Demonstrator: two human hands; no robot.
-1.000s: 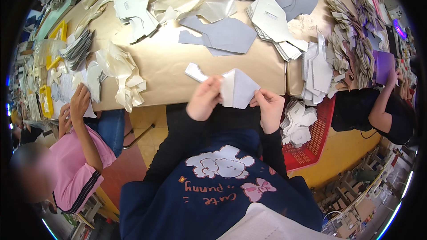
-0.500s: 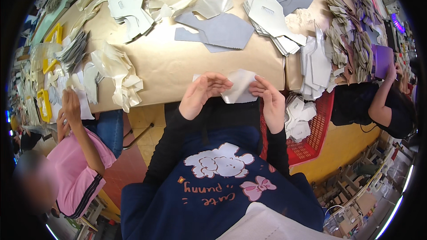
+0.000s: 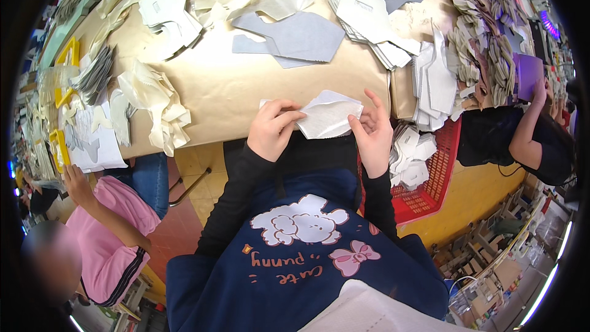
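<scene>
A thin white cut piece (image 3: 330, 115), slightly curled and translucent, is held up at the table's front edge. My left hand (image 3: 270, 128) pinches its left corner between thumb and fingers. At the right edge, my right hand (image 3: 373, 135) grips it between the thumb and the bent fingers, with the index finger raised away. A pale scrap of edge shows past the back of my left hand; what it belongs to is hidden. Farther back on the table lie grey cut pieces (image 3: 301, 38), overlapping each other.
Stacks of white cut pieces (image 3: 369, 15) and crumpled cream film (image 3: 157, 101) lie around the brown-covered table (image 3: 239, 92). A red basket (image 3: 439, 178) holding white pieces stands at my right. One co-worker in pink (image 3: 117, 227) sits at left, another in black (image 3: 485, 147) at right.
The white piece has turned and lies flatter between my hands. My left fingers have closed on its corner; my right index finger has lifted. The left co-worker's hand has moved down.
</scene>
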